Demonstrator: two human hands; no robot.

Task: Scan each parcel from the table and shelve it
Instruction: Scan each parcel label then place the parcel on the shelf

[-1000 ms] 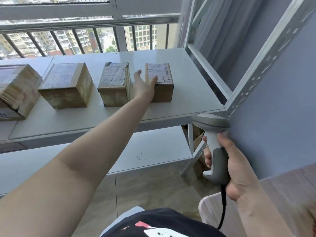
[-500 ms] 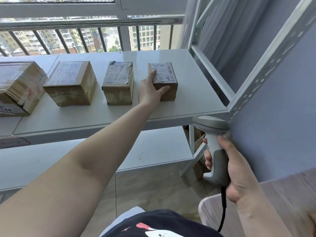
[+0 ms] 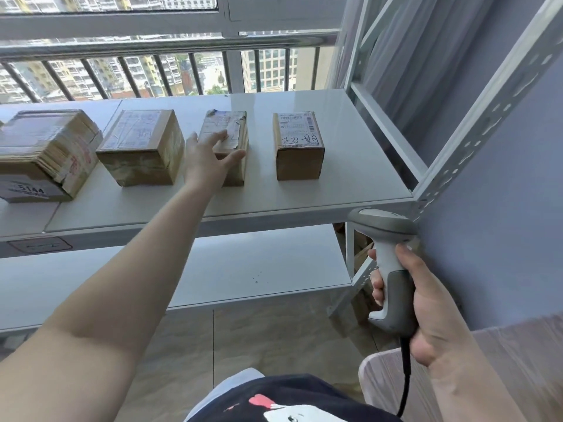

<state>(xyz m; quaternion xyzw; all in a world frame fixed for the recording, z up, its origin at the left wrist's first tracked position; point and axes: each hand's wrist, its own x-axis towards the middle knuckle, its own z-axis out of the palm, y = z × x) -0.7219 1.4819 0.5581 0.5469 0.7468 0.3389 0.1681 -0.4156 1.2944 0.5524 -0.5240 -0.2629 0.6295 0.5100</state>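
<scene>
Several brown cardboard parcels stand in a row on the white top shelf (image 3: 335,190). The rightmost parcel (image 3: 298,144) has a white barcode label and handwriting on top and stands free. My left hand (image 3: 207,159) reaches over the parcel beside it (image 3: 227,120), fingers straight and spread across its top and front; contact is unclear. Two bigger parcels sit further left, one (image 3: 141,144) next to my hand and one (image 3: 45,150) at the frame edge. My right hand (image 3: 432,315) grips the handle of a grey and white barcode scanner (image 3: 387,226), low at the right, apart from the parcels.
A lower white shelf (image 3: 243,263) lies under the top one. The rack's perforated upright (image 3: 487,123) slants close to the scanner, with a blue wall behind it. A pale wooden table corner (image 3: 502,360) is at the bottom right. Window bars run behind the shelf.
My left hand let go of the rightmost parcel and moved left over its neighbour. The view came closer. My right hand and the scanner stayed in place.
</scene>
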